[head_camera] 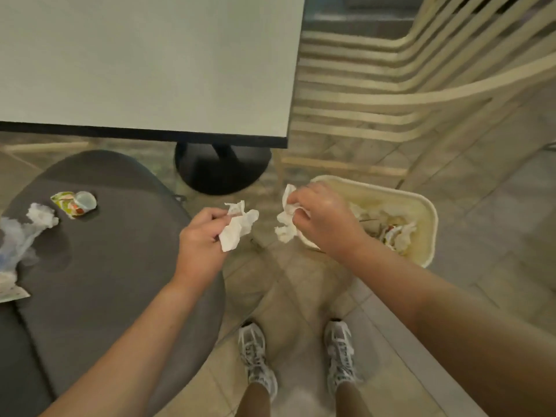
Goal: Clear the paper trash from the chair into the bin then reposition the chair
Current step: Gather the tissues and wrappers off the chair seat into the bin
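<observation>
The dark grey chair seat (99, 266) fills the left of the head view. On it lie a crumpled white tissue (42, 215), a small plastic cup on a printed wrapper (76, 203) and more paper at the left edge (12, 260). My left hand (201, 239) pinches a crumpled white napkin (237, 227) just past the seat's right edge. My right hand (319, 218) grips another crumpled napkin (287, 221) at the near left rim of the cream bin (427, 212), which holds paper trash.
A white table (150, 61) with a black edge stands ahead on a black round base (222, 170). A pale wooden slatted chair (391, 94) is at the right behind the bin. My two feet in sneakers (298, 356) stand on the tiled floor.
</observation>
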### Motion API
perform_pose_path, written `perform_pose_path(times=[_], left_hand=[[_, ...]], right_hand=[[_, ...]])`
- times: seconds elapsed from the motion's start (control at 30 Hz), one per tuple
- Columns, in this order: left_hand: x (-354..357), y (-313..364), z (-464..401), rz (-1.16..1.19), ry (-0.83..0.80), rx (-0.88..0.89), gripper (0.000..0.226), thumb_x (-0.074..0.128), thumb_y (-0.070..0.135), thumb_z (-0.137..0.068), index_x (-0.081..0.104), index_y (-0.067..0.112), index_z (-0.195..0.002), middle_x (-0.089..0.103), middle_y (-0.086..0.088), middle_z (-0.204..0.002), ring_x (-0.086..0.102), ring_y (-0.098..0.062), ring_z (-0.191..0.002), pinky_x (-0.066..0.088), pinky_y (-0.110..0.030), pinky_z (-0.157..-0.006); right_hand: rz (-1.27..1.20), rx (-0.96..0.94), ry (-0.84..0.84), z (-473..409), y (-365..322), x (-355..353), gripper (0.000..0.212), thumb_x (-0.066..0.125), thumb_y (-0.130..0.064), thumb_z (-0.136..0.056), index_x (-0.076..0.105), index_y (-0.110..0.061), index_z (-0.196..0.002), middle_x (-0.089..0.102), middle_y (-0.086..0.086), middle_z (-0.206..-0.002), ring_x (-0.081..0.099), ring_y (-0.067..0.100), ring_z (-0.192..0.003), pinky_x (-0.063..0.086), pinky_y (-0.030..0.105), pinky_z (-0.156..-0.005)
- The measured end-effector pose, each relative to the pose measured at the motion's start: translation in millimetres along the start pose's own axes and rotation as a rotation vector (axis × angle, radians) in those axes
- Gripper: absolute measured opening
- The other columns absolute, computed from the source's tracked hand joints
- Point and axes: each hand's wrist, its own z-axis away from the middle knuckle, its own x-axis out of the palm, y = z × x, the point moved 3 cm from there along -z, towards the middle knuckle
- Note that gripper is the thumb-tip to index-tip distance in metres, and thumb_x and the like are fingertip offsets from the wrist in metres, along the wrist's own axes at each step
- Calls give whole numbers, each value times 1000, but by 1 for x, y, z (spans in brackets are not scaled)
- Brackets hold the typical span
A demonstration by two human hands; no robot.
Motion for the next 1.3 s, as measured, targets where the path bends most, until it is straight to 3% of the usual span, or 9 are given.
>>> perform_pose_path(times=[0.2, 0.37, 0.5, 0.57, 0.67, 0.93, 1.1, 1.23, 1.3], left_hand=[[83, 77, -25, 42, -85, 212, 24, 71, 7, -77, 71, 9, -101, 62, -3, -96, 56, -5, -88, 40, -4, -78], [147, 109, -36, -76, -211, 319, 23, 68, 19, -79, 72, 11, -100, 67, -5, -98, 51, -19, -91, 38, -17, -79], [191, 104, -38, -192, -432, 244, 24, 66, -1, -77, 72, 8, -99, 67, -10, -100, 53, -29, -98, 44, -37, -84], [210, 93, -37, -233, -546, 133, 32, 59, -8, -77, 70, 8, -104, 65, -10, -105, 55, -28, -102, 44, -34, -88], [231, 79, -31, -287, -666, 42, 44, 53, -6, -80, 62, 13, -119, 60, -10, -121, 52, -27, -116, 38, -28, -98], [243, 59, -41, -497, -794, 15, 52, 48, 6, -91, 37, 18, -140, 43, -13, -140, 40, -30, -128, 32, -39, -109], [217, 79, -33, -296, -612, 78, 49, 55, 0, -83, 52, 13, -130, 51, -7, -129, 45, -23, -121, 32, -24, -100], [171, 84, -22, -236, -445, 149, 48, 48, -9, -79, 58, 9, -122, 53, -5, -128, 43, -15, -122, 26, -13, -101], [145, 80, -18, -231, -356, 175, 43, 48, -9, -81, 61, 9, -118, 55, -2, -121, 41, -8, -114, 21, -2, -97]], right_hand=[[190, 99, 36, 46, 91, -62, 15, 60, 12, -62, 65, 4, -75, 61, 19, -71, 59, 37, -69, 49, 34, -57], [385, 137, -36, 84, 147, -77, 31, 69, 24, -41, 61, 0, -59, 55, 13, -61, 54, 29, -58, 39, 24, -45], [409, 166, -85, 99, 165, -65, 34, 70, 23, -40, 54, -5, -52, 52, 10, -60, 51, 24, -59, 30, 20, -42], [396, 182, -165, 102, 169, -51, 27, 68, 20, -55, 56, -4, -62, 55, 12, -75, 49, 25, -73, 35, 24, -47], [341, 232, -381, 101, 176, -28, 19, 47, 6, -87, 59, -5, -96, 50, 14, -107, 42, 27, -105, 44, 33, -82], [313, 479, -743, 78, 176, -10, 48, 45, -5, -89, 42, -6, -136, 33, 12, -145, 39, 32, -127, 44, 41, -100], [560, 352, -481, 67, 146, -32, 28, 49, -16, -86, 58, -9, -110, 53, 9, -115, 46, 29, -111, 42, 39, -87], [549, 133, -121, 58, 106, -34, 16, 46, -11, -63, 61, -7, -61, 58, 10, -66, 57, 30, -63, 45, 37, -53], [506, 56, -80, 51, 88, -28, 23, 35, -12, -64, 57, -9, -56, 55, 8, -61, 54, 28, -57, 44, 35, -53]])
